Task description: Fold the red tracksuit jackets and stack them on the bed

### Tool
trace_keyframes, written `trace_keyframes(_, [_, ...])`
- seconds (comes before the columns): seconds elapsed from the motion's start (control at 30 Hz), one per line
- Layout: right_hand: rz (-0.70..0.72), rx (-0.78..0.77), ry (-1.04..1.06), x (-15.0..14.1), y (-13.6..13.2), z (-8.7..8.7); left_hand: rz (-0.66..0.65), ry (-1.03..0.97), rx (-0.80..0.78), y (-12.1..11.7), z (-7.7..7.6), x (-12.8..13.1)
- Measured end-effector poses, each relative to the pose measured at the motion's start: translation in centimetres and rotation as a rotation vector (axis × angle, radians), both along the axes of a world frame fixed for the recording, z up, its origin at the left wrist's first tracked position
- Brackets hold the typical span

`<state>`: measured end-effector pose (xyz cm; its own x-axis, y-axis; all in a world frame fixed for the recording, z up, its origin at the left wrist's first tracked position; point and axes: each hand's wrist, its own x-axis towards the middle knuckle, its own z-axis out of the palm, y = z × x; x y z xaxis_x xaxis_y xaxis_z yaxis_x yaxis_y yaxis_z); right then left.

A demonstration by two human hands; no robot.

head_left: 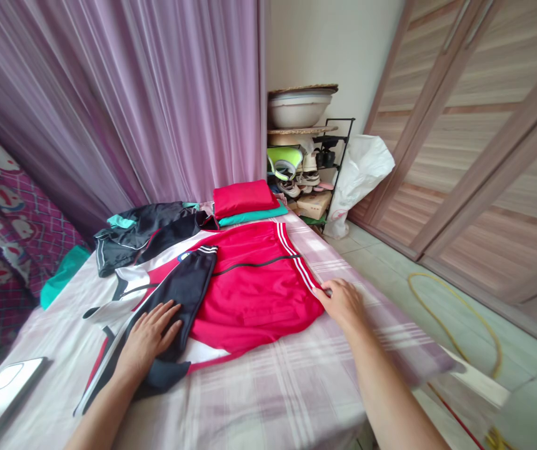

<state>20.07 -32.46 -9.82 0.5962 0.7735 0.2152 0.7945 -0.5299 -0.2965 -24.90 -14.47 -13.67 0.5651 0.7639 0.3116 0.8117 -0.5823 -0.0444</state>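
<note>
A red, white and black sports jacket lies spread on a bed with a pale checked sheet. My left hand rests flat, fingers spread, on the jacket's black sleeve. My right hand pinches the jacket's striped lower hem at its right corner. Beyond the jacket sits a folded red garment on a folded teal one. A dark crumpled garment lies at the back left.
A phone lies on the bed at the near left. Purple curtains hang behind. A shoe rack with a basin, a white bag, wooden wardrobe doors and a yellow hose on the floor are at the right.
</note>
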Motion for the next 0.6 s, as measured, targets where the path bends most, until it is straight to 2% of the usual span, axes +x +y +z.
trace_keyframes(0.2, [-0.004, -0.081, 0.024, -2.1, 0.2, 1.4, -0.025, 0.003, 0.004, 0.2, 0.7, 0.0])
trace_keyframes(0.33, [-0.012, -0.126, 0.122, -2.0, 0.3, 2.0, -0.011, -0.005, 0.010, 0.2, 0.7, 0.1])
trace_keyframes(0.47, [0.059, -0.105, 0.377, -0.4, 0.7, 2.6, -0.024, -0.017, 0.016, 0.1, 0.7, 0.2])
trace_keyframes(0.6, [0.059, 0.019, 0.679, 0.9, 1.2, 2.9, -0.004, -0.023, 0.005, -0.2, 0.9, 0.6])
